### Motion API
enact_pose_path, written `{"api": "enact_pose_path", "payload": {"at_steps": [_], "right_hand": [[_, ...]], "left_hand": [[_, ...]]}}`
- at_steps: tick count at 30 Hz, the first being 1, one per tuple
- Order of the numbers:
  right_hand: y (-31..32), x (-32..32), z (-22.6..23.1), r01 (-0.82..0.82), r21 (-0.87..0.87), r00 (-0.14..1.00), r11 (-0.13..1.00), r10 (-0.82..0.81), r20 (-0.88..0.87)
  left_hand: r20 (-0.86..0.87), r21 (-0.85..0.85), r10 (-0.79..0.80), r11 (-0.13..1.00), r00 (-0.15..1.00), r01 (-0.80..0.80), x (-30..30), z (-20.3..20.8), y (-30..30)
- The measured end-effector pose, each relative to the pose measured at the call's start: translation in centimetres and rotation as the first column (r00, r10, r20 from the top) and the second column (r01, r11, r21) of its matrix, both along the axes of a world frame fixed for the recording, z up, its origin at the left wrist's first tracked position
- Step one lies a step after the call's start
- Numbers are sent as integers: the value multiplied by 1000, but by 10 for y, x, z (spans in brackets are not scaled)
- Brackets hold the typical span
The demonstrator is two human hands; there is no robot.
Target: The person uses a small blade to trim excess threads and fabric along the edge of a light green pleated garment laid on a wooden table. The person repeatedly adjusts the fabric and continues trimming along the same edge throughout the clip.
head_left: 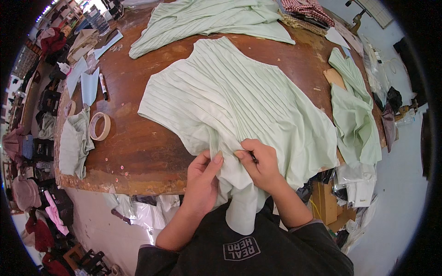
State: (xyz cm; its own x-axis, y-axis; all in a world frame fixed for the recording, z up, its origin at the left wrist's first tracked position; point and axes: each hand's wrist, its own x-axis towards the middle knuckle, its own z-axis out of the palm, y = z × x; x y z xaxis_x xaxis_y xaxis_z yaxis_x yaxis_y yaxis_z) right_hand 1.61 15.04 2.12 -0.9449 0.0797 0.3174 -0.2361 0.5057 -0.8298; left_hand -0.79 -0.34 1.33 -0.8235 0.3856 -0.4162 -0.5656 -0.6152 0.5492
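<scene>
A pale green pleated garment [276, 110] lies spread on the wooden table [142, 152], its lower part hanging over the near edge toward me. My left hand [202, 177] pinches a fold of it at the table's edge, thumb on top. Close beside it on the right, my right hand [263, 166] grips the same cloth between thumb and fingers. A small dark object [253, 157] pokes out of that right fist; its kind is mostly hidden by the fingers. The fabric is bunched and creased between both hands.
More pale green cloth lies at the far side [207, 20] and the right side [352, 110]. On the left are a masking tape roll [100, 126], a marker [103, 86], blue paper pieces [90, 86] and folded greenish cloth [76, 145]. Checked fabric [308, 11] is stacked far right.
</scene>
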Motion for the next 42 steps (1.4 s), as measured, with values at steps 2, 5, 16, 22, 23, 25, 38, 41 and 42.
{"api": "enact_pose_path", "payload": {"at_steps": [2, 5, 16, 22, 23, 25, 38, 41, 42], "right_hand": [[2, 1, -1, 13, 31, 999, 999, -12, -37], [5, 2, -5, 47, 111, 993, 993, -34, -117], [2, 9, 33, 194, 200, 954, 960, -137, -267], [-11, 7, 35, 70, 259, 980, 963, -18, -198], [-10, 7, 34, 67, 276, 978, 959, -9, -209], [-8, 7, 30, 62, 308, 973, 949, 11, -230], [-5, 13, 33, 82, 113, 986, 990, -64, -157], [2, 18, 33, 84, 20, 987, 996, -80, -140], [3, 18, 35, 72, 21, 991, 997, -69, -118]], "left_hand": [[-37, 13, 2, 1000, 999, -2, 3, -6, -2], [-84, 32, 69, 997, 994, -67, 4, -5, -2], [-219, -33, 156, 985, 963, -167, 6, -8, 3], [-260, -77, 135, 984, 956, -160, 10, -14, 0], [-249, -87, 148, 981, 957, -174, 10, -12, 2], [-225, -109, 174, 973, 959, -202, 9, -8, 7], [-358, -240, 195, 926, 913, -292, 9, -7, 13], [-354, -238, 190, 929, 916, -285, 8, -7, 12], [-353, -233, 191, 930, 916, -283, 8, -8, 11]]}}
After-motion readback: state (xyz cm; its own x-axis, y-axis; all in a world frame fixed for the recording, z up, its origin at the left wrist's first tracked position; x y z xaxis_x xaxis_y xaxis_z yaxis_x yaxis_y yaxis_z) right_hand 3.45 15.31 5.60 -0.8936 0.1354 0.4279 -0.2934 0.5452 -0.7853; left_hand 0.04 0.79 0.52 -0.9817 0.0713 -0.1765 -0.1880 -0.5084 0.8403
